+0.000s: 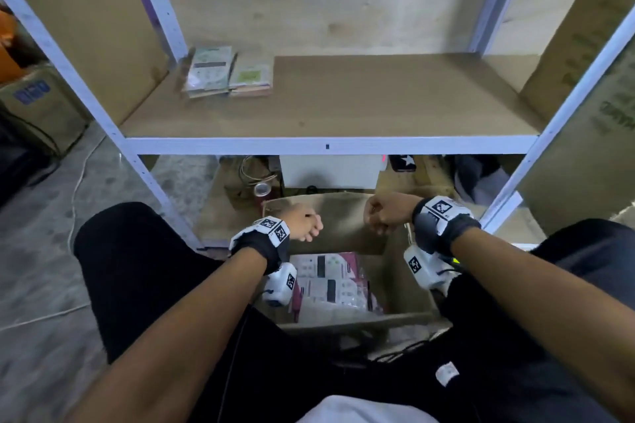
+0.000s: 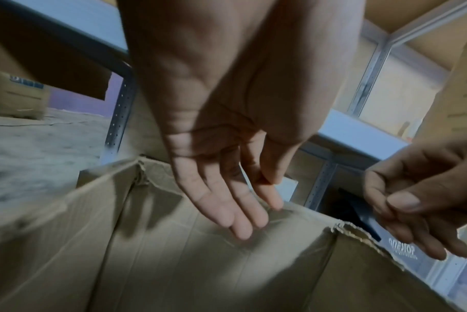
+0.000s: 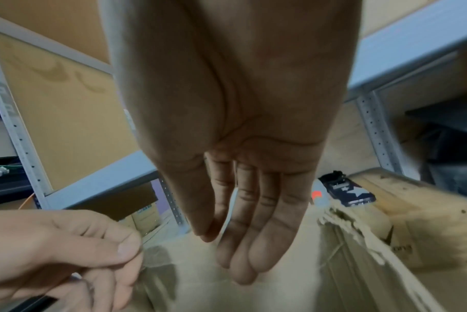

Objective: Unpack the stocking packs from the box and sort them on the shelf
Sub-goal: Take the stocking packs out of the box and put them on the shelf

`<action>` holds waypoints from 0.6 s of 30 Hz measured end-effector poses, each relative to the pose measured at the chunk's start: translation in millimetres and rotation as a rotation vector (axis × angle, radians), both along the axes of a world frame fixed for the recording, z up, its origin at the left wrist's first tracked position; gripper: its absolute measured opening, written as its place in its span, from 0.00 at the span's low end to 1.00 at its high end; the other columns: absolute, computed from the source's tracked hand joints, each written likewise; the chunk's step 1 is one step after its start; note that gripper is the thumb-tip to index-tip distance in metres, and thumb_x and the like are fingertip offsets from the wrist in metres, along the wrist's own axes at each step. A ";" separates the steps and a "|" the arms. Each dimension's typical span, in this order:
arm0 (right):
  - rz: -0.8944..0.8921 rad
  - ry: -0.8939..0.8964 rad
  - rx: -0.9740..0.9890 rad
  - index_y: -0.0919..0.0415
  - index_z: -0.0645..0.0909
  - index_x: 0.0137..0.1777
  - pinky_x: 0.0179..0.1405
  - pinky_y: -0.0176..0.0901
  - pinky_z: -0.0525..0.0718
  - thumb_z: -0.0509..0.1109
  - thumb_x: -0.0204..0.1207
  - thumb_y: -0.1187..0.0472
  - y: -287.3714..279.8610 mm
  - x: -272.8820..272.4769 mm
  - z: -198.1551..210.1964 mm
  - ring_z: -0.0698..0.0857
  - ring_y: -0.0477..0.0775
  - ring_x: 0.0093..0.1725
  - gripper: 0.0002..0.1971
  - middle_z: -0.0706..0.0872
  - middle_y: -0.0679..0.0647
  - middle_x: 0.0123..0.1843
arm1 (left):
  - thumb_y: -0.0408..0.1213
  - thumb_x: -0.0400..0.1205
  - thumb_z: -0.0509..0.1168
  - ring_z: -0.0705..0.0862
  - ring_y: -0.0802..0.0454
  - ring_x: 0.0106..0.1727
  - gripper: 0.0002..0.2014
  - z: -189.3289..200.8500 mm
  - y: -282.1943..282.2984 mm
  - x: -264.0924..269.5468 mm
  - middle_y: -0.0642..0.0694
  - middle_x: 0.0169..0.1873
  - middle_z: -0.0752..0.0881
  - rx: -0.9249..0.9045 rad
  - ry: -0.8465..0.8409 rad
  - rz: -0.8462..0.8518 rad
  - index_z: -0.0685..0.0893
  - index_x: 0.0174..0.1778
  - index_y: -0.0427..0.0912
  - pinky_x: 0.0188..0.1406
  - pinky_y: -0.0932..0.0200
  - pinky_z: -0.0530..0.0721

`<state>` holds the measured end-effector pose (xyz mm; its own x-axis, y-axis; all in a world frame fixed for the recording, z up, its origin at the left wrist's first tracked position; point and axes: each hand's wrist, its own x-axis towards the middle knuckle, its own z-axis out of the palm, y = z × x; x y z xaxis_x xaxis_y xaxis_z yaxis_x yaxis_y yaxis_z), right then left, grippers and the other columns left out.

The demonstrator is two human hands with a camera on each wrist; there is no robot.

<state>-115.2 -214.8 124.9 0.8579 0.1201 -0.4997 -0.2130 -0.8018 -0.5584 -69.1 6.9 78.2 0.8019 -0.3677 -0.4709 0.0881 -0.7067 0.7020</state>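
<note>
Neither grip holds anything: left hand (image 1: 304, 223) and right hand (image 1: 386, 213) hang relaxed over the cardboard box (image 1: 330, 213); glossy stocking packs (image 1: 330, 282) deep inside could slip from a hasty grasp.

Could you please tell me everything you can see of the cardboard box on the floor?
The cardboard box is plain brown corrugated board, open at the top with ragged, torn edges. It stands on the floor before the shelf, between the person's knees. Stocking packs lie flat inside. Both hands hang over it, holding nothing.
</note>
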 end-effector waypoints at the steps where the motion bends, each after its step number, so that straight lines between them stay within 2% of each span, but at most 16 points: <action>1: 0.004 0.006 -0.007 0.64 0.83 0.48 0.34 0.40 0.87 0.63 0.83 0.68 2.2 4.0 -9.3 0.87 0.51 0.34 0.07 0.88 0.58 0.39 | 0.30 0.89 0.52 0.78 0.52 0.28 0.18 -7.8 -2.4 1.4 0.44 0.34 0.83 0.015 0.011 0.001 0.81 0.36 0.39 0.25 0.66 0.74; 4: 0.014 0.049 -0.026 0.64 0.84 0.49 0.36 0.44 0.89 0.62 0.81 0.68 11.3 17.0 -41.1 0.87 0.49 0.31 0.08 0.89 0.57 0.37 | 0.30 0.88 0.58 0.85 0.47 0.36 0.13 -28.7 -6.6 8.5 0.39 0.41 0.87 0.049 0.057 -0.014 0.88 0.49 0.30 0.32 0.62 0.81; 5: 0.025 0.066 -0.033 0.63 0.84 0.48 0.36 0.44 0.88 0.62 0.80 0.69 15.1 21.9 -52.0 0.87 0.48 0.30 0.09 0.89 0.56 0.37 | 0.30 0.87 0.59 0.85 0.48 0.35 0.12 -35.5 -7.4 10.9 0.39 0.43 0.88 0.070 0.072 -0.031 0.88 0.52 0.29 0.32 0.61 0.81; 8: 0.080 0.119 -0.053 0.61 0.85 0.44 0.35 0.42 0.88 0.62 0.79 0.69 27.4 35.5 -86.1 0.89 0.50 0.33 0.10 0.91 0.57 0.41 | 0.31 0.87 0.60 0.86 0.47 0.34 0.12 -59.2 -8.7 17.5 0.40 0.43 0.88 0.129 0.140 -0.048 0.89 0.54 0.31 0.37 0.58 0.83; 10: 0.083 0.183 -0.044 0.64 0.85 0.46 0.40 0.49 0.91 0.61 0.80 0.68 34.7 40.7 -111.5 0.91 0.57 0.38 0.10 0.91 0.60 0.44 | 0.30 0.87 0.60 0.85 0.44 0.37 0.12 -74.7 -8.2 21.2 0.38 0.43 0.87 0.143 0.189 -0.033 0.89 0.54 0.31 0.39 0.55 0.83; 12: 0.079 0.238 -0.078 0.68 0.86 0.51 0.44 0.53 0.91 0.60 0.81 0.67 39.2 41.7 -135.9 0.92 0.61 0.42 0.12 0.92 0.62 0.48 | 0.28 0.87 0.57 0.82 0.45 0.33 0.13 -89.7 -8.2 22.9 0.36 0.42 0.86 0.154 0.249 -0.014 0.87 0.54 0.27 0.31 0.59 0.81; 13: 0.087 0.263 -0.098 0.69 0.86 0.53 0.45 0.53 0.92 0.61 0.82 0.67 40.2 41.2 -147.2 0.92 0.61 0.44 0.12 0.92 0.62 0.49 | 0.27 0.88 0.55 0.79 0.47 0.30 0.14 -95.6 -8.2 23.0 0.35 0.40 0.85 0.155 0.279 0.004 0.86 0.50 0.27 0.26 0.62 0.77; 15: 0.136 0.311 -0.135 0.69 0.87 0.55 0.49 0.55 0.92 0.64 0.81 0.66 39.6 38.7 -167.3 0.93 0.61 0.47 0.11 0.93 0.62 0.51 | 0.26 0.88 0.53 0.76 0.50 0.26 0.15 -105.6 -8.4 23.1 0.39 0.34 0.83 0.171 0.322 0.044 0.82 0.40 0.32 0.19 0.68 0.73; 16: 0.171 0.324 -0.165 0.68 0.87 0.55 0.51 0.55 0.91 0.65 0.81 0.65 39.5 37.7 -176.2 0.93 0.60 0.48 0.11 0.93 0.62 0.51 | 0.27 0.89 0.54 0.76 0.51 0.26 0.14 -111.2 -8.6 23.6 0.41 0.33 0.82 0.180 0.334 0.056 0.81 0.40 0.34 0.19 0.69 0.73; 18: 0.231 0.318 -0.243 0.68 0.87 0.57 0.55 0.54 0.90 0.65 0.81 0.65 41.1 35.9 -192.0 0.92 0.61 0.52 0.12 0.92 0.62 0.55 | 0.27 0.88 0.56 0.78 0.48 0.28 0.11 -118.7 -8.4 25.4 0.37 0.35 0.83 0.167 0.369 0.075 0.82 0.44 0.33 0.23 0.64 0.76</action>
